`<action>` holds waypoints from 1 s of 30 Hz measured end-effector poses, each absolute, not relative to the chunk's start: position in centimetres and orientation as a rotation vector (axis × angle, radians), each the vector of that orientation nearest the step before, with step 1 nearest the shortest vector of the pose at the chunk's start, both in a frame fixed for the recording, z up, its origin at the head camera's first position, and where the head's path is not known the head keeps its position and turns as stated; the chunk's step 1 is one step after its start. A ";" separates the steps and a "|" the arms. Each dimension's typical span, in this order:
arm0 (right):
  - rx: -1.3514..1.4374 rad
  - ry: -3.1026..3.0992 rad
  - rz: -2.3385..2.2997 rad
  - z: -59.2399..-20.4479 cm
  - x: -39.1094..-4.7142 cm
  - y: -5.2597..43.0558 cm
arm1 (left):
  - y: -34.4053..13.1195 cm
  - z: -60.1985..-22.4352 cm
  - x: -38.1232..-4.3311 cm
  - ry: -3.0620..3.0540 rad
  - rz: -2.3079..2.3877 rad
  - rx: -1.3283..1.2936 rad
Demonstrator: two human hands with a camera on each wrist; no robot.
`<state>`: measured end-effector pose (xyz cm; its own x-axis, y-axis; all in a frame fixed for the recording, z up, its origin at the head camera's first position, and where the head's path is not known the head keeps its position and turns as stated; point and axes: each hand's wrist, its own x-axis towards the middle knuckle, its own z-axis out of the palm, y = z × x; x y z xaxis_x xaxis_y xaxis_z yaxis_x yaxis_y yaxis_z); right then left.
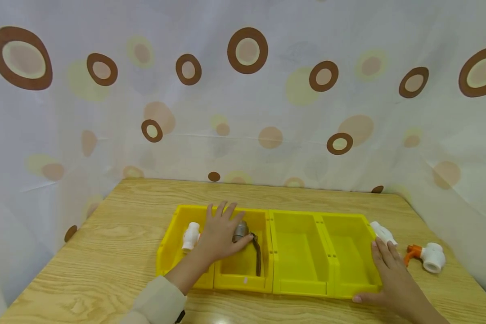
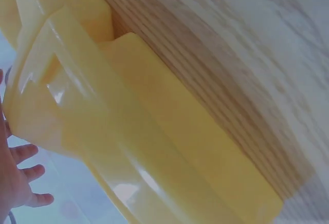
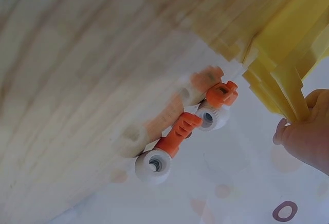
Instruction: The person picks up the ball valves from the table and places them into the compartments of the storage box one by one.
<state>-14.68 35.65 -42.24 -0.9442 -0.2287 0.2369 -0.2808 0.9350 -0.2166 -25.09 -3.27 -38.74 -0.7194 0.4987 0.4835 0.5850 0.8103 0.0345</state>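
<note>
Several yellow bins (image 1: 299,288) stand side by side on the table. My left hand (image 1: 220,231), fingers spread, reaches over the two left bins; the left wrist view shows its spread fingers (image 2: 32,173) beyond a bin's wall. A white plastic valve (image 1: 191,236) lies in the leftmost bin, partly behind that hand. Beside its thumb, a metal valve (image 1: 240,231) with a long dark handle (image 1: 258,256) sits in the second bin. My right hand (image 1: 397,281) touches the rightmost bin's outer side with extended fingers, its thumb near the front corner.
To the right on the wooden table (image 1: 117,234) lie a white valve with an orange handle (image 1: 432,257) and another white valve (image 1: 384,233), partly behind my right hand. A dotted white curtain (image 1: 243,103) hangs behind the table and along its sides.
</note>
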 end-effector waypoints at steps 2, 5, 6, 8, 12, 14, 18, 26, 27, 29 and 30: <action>0.385 -2.878 0.353 -42.3 -14.7 35.7 | -3.5 -38.9 -25.0 -2.526 -0.220 -0.801; 0.389 -2.866 0.344 -42.4 -14.6 35.7 | -3.8 -39.0 -24.9 -2.527 -0.152 -0.790; 0.391 -2.863 0.345 -42.4 -14.6 35.8 | -3.9 -39.0 -24.8 -2.531 -0.125 -0.784; 0.394 -2.859 0.349 -42.5 -14.6 35.8 | -4.1 -38.9 -24.7 -2.546 -0.091 -0.777; 0.395 -2.863 0.347 -42.6 -14.6 35.8 | -4.4 -38.7 -24.4 -2.600 -0.061 -0.780; 0.393 -2.863 0.335 -42.7 -14.6 35.9 | -4.5 -38.6 -24.2 -2.634 -0.061 -0.784; 0.396 -2.859 0.328 -42.7 -14.6 35.9 | -4.9 -38.5 -24.0 -2.696 -0.058 -0.766; 0.380 -2.895 0.335 -42.6 -14.7 35.9 | -6.1 -38.6 -23.8 -2.725 -0.061 -0.706; 0.383 -2.890 0.336 -42.7 -14.7 35.9 | -6.3 -38.6 -23.8 -2.727 -0.065 -0.695; 0.384 -2.887 0.339 -42.7 -14.7 35.9 | -6.6 -38.6 -23.8 -2.726 -0.068 -0.683; 0.383 -2.890 0.344 -42.7 -14.7 35.8 | -6.8 -38.5 -23.7 -2.719 -0.072 -0.681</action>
<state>-14.70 35.84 -42.74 -0.9451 -0.2300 0.2322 -0.2781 0.9391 -0.2019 -23.75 -6.83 -38.53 -0.8290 0.4492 0.3331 0.4663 0.8841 -0.0316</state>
